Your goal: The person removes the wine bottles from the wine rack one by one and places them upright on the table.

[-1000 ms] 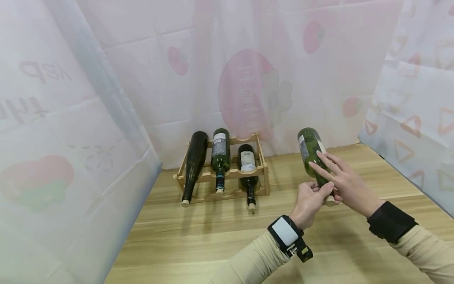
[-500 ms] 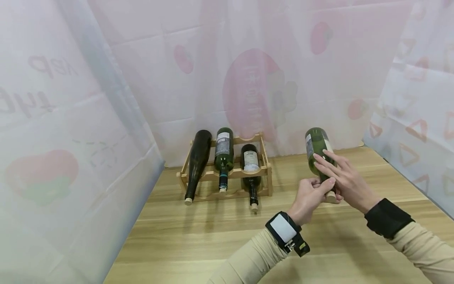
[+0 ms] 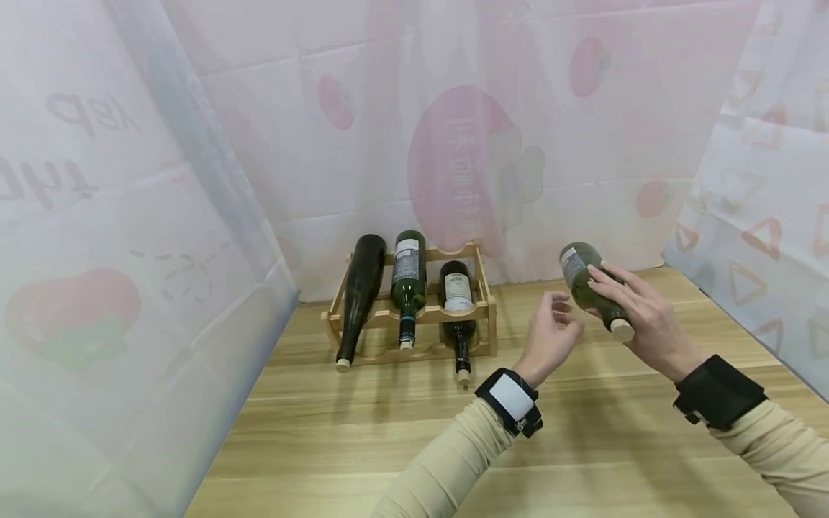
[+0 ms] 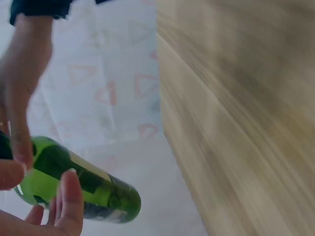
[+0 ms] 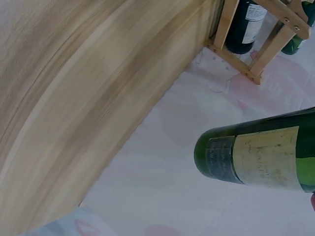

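Note:
My right hand [image 3: 654, 327] grips a green wine bottle [image 3: 578, 272] above the table, right of the rack. Its corked neck tilts down toward me and its base points away. In the right wrist view the bottle's pale label [image 5: 268, 156] shows. Just left of the bottle is my left hand [image 3: 550, 338], holding nothing, its fingers loosely curled. The left wrist view has this hand's fingers [image 4: 72, 199] in front of the green bottle [image 4: 96, 189]; whether they touch is unclear there, but the head view puts them apart.
A wooden wine rack [image 3: 482, 313] stands at the back. On its upper level lie a dark bottle [image 3: 364, 280] and a green bottle [image 3: 408, 277]. Another dark bottle [image 3: 457, 291] lies on the lower level at the right. Printed curtains [image 3: 363, 173] border the wooden table [image 3: 311, 446].
The left hand has let go of the bottle's neck and moved left, away from it. The right hand now holds the bottle alone, its neck swung slightly right and up.

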`<state>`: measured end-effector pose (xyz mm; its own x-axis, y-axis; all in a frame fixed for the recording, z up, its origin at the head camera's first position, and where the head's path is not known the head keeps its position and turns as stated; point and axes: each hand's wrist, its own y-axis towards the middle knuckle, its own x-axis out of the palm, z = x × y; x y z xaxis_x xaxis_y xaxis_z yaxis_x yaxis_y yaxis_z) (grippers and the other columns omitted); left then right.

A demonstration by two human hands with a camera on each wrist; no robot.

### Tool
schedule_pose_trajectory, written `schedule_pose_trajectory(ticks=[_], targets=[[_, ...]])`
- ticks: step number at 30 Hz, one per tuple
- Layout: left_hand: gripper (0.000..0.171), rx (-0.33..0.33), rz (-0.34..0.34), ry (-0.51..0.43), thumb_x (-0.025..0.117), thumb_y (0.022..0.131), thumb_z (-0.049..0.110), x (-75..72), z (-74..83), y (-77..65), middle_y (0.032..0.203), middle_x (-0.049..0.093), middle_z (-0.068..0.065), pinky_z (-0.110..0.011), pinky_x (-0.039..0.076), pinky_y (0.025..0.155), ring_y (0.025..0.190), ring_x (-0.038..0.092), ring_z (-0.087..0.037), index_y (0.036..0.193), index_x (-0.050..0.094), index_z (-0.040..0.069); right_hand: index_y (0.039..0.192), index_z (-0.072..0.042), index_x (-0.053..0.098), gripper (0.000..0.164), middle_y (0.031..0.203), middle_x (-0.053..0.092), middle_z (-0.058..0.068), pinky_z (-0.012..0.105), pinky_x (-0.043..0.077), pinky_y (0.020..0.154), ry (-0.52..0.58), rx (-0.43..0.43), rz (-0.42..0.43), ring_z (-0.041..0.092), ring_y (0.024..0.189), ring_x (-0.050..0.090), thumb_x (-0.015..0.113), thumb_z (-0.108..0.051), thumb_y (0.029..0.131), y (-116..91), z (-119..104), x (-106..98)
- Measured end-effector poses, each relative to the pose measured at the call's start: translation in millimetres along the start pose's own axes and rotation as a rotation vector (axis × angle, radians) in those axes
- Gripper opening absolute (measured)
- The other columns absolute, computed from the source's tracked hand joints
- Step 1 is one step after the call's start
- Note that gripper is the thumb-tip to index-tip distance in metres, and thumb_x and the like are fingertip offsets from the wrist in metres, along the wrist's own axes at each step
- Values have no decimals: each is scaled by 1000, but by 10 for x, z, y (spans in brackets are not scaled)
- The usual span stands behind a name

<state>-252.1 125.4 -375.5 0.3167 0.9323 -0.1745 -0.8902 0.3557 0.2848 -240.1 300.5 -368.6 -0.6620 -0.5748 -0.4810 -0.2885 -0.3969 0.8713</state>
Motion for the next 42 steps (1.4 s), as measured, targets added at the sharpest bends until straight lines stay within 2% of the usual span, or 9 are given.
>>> schedule_pose_trajectory(ticks=[4, 8, 15, 20, 24, 28, 32, 38, 42], targets=[[65, 52, -9, 262, 67, 83, 4, 28, -87, 117, 138, 48, -7, -22, 49, 90, 120, 53, -21, 142, 40, 13, 121, 4, 62, 56, 130, 59, 24, 12, 29, 111, 40, 32, 2, 28, 130, 50, 46, -44, 99, 30, -7, -50], [83, 59, -13, 383, 74, 81, 9, 73, -160, 212, 150, 39, -2, -30, 42, 106, 137, 41, -18, 150, 28, 18, 120, 4, 63, 55, 131, 58, 23, 9, 32, 109, 96, 60, 8, 20, 133, 49, 49, -45, 97, 67, -27, -72], [87, 190, 40, 447, 78, 80, 13, 93, -178, 341, 152, 38, -4, -32, 35, 114, 139, 38, -18, 150, 27, 15, 110, 11, 65, 53, 123, 62, 27, 15, 40, 105, 272, 139, 113, 11, 129, 52, 64, -37, 88, 211, -61, -90], [83, 247, 75, 478, 80, 79, 14, 101, -205, 376, 147, 43, -5, -30, 37, 112, 135, 43, -19, 146, 31, 14, 106, 12, 66, 51, 114, 63, 33, 14, 41, 102, 272, 127, 118, 6, 124, 55, 67, -35, 86, 282, -70, -135], [83, 246, 99, 505, 81, 77, 17, 132, -229, 382, 143, 47, -4, -29, 39, 110, 132, 46, -18, 144, 32, 16, 104, 12, 67, 34, 113, 67, 27, 10, 44, 96, 292, 160, 114, 1, 118, 58, 79, -7, 78, 301, -35, -177], [84, 241, 116, 533, 83, 75, 21, 159, -247, 381, 142, 49, -3, -32, 40, 108, 130, 48, -16, 143, 34, 18, 106, 8, 67, 45, 114, 69, 20, 7, 47, 88, 325, 279, 99, -1, 111, 63, 78, 19, 63, 312, -14, -249], [84, 216, 116, 538, 84, 74, 24, 167, -250, 370, 139, 50, 0, -34, 41, 106, 127, 49, -14, 142, 35, 21, 111, 5, 65, 45, 119, 69, 13, 9, 49, 86, 384, 415, 38, 0, 106, 65, 72, 20, 70, 352, -22, -331], [80, 187, 120, 511, 84, 74, 27, 174, -231, 343, 134, 54, 3, -33, 42, 103, 122, 52, -12, 139, 39, 22, 122, -1, 60, 34, 125, 65, -10, 6, 46, 86, 420, 614, -87, -9, 106, 59, 65, 0, 89, 428, 4, -437], [78, 168, 128, 519, 85, 74, 29, 193, -215, 319, 132, 56, 3, -33, 40, 105, 121, 53, -13, 137, 42, 21, 126, -5, 60, 33, 120, 64, -17, 5, 45, 85, 412, 680, -132, -10, 107, 56, 62, -11, 94, 466, 50, -459]])
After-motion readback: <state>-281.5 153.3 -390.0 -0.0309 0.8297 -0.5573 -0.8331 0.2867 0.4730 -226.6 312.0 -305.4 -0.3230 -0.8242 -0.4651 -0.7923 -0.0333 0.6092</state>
